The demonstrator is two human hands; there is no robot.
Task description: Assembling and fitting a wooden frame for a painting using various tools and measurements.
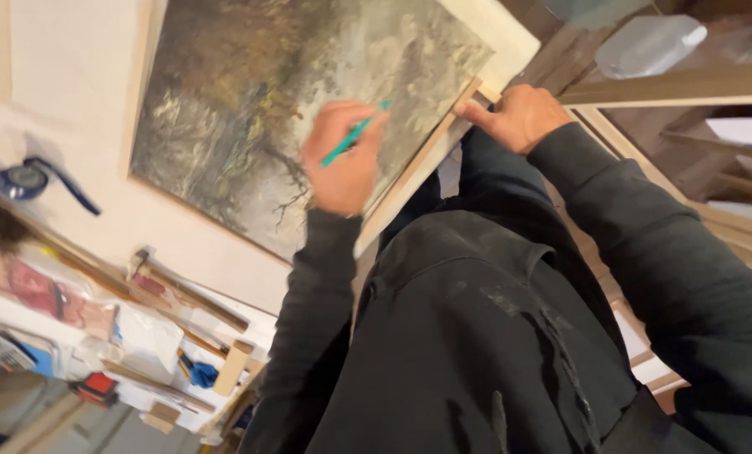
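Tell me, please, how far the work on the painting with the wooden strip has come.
Done: wooden strip lies along the painting edge. In hand: right hand presses the strip; left hand holds a green pencil over the canvas. Left: no fastening is visible.

There is only one view, from a camera worn on the person's head. It looks steeply down past the black sweatshirt (493, 336) and is tilted, so the white worktable (73, 126) runs aslant. It sits close: the dark landscape painting on its pale board (308, 101) fills the upper middle of the picture.
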